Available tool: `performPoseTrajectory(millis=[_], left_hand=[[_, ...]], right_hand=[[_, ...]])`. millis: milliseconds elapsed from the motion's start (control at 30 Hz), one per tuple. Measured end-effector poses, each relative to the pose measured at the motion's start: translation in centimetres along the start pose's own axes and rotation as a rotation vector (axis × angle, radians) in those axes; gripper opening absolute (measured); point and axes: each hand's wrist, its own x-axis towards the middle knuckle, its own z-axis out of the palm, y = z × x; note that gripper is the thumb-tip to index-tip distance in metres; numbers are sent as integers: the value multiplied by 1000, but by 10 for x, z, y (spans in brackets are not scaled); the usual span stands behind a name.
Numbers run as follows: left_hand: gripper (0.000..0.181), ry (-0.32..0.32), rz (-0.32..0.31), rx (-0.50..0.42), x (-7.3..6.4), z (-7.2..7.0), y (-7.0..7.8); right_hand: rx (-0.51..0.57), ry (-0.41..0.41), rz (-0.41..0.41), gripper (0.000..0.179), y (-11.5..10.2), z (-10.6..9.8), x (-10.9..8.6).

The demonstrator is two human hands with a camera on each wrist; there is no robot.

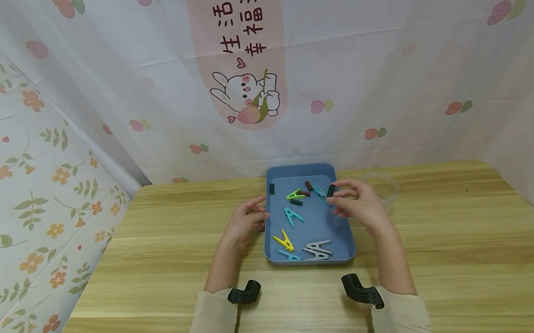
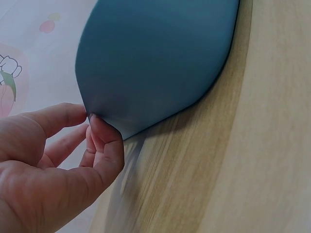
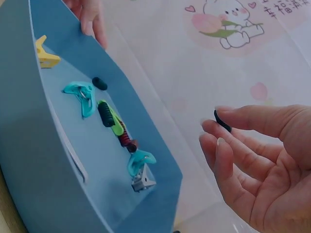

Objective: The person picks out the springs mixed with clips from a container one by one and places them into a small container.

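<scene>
A shallow blue tray [image 1: 318, 220] stands on the table with clothespins and small coil springs in it. My left hand [image 1: 245, 221] holds the tray's left wall, fingertips at the rim and on the outer side. Between thumb and fingertips my right hand [image 1: 359, 201] pinches a small dark coil spring [image 3: 222, 121], above the tray's right side. Near it in the tray lie a teal clothespin [image 3: 142, 161], a grey one [image 3: 143, 180], a green clothespin [image 1: 294, 194] and red-brown springs [image 1: 308, 185]. Another dark spring [image 1: 272, 188] rests by the left wall.
Toward the tray's near end lie a yellow clothespin [image 1: 284, 241], a light blue one [image 1: 288, 255] and grey clothespins [image 1: 318, 247]. A clear round container [image 1: 386, 184] stands just behind my right hand. Beyond the wooden table [image 1: 460, 224] hangs a printed curtain [image 1: 382, 74].
</scene>
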Motion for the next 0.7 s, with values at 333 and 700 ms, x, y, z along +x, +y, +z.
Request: performPoseTrajectory(millis=[333,700], left_hand=[[55,6,-2,-9,0,1,0],[55,-3,-2,1,-1,1,2]], right_hand=[[-18,52,20,53,3,-13,-4],[-4,82,4,54,6,-23,-6]])
